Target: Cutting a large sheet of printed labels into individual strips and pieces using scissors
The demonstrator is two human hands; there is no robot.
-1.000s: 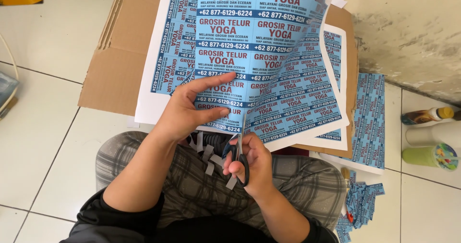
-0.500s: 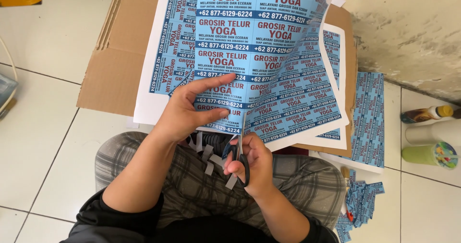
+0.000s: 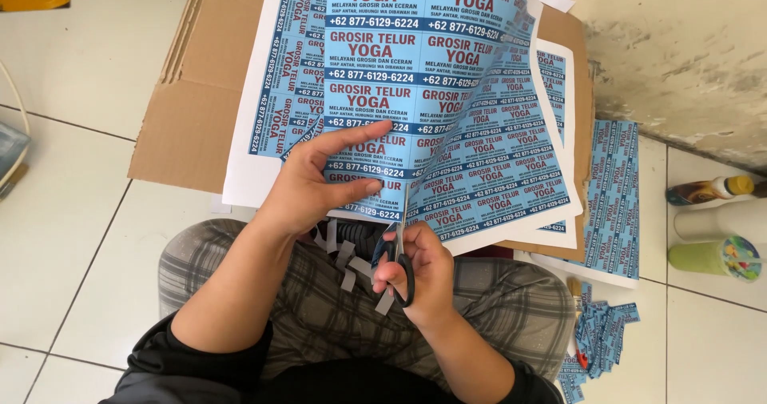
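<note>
— Anything changed since a moment ago?

— Hardly. The left hand [image 3: 319,182] still pinches the lower left edge of the blue sheet [image 3: 415,92], thumb on top and fingers curled behind, in the same spot. The right hand [image 3: 419,272] has stayed closed through the handles of the scissors [image 3: 399,248], and the blades sit where they were, in the sheet's bottom edge.

— Which way do the scissors point?

— Away from the person, straight up the sheet. Their long axis runs from the lap toward the wall, along the gap between two columns of printed labels. I can't tell how wide the blades stand; the paper hides them.

— And the sheet?

— Held up over the knees, its long side running away from the person too, the right half curling down. Grey paper strips [image 3: 347,256] lie on the checked trousers beneath it.

— Beyond that?

— More printed sheets [image 3: 276,92] lie on flattened cardboard [image 3: 188,124] on the floor. To the right are a pile of cut labels [image 3: 603,336], another blue sheet [image 3: 615,196], and bottles [image 3: 715,256] by the wall.
</note>
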